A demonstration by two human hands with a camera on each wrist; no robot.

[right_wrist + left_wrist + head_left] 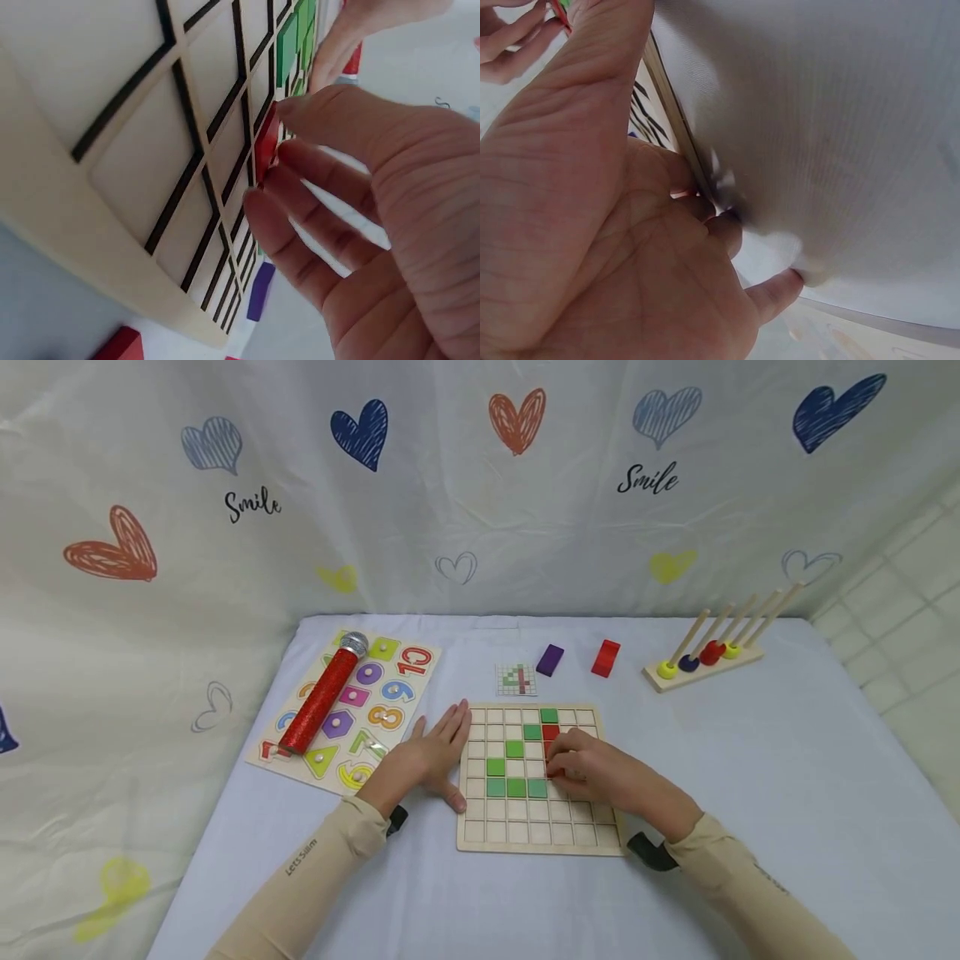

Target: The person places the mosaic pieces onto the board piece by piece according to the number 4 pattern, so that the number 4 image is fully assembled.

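A wooden grid board lies on the white-covered table. Green square tiles form a slanted line and a row on it, with red tiles down one column. My right hand is over the board's right half, pinching a red square tile between thumb and fingers at a grid cell; its fingers partly cover that column in the head view. My left hand rests with extended fingers along the board's left edge, thumb near the lower side. In the left wrist view its palm shows beside the board's edge.
A small pattern card lies behind the board, beside purple and red pieces. At left, a red microphone lies across a number puzzle. A peg stand with beads stands back right.
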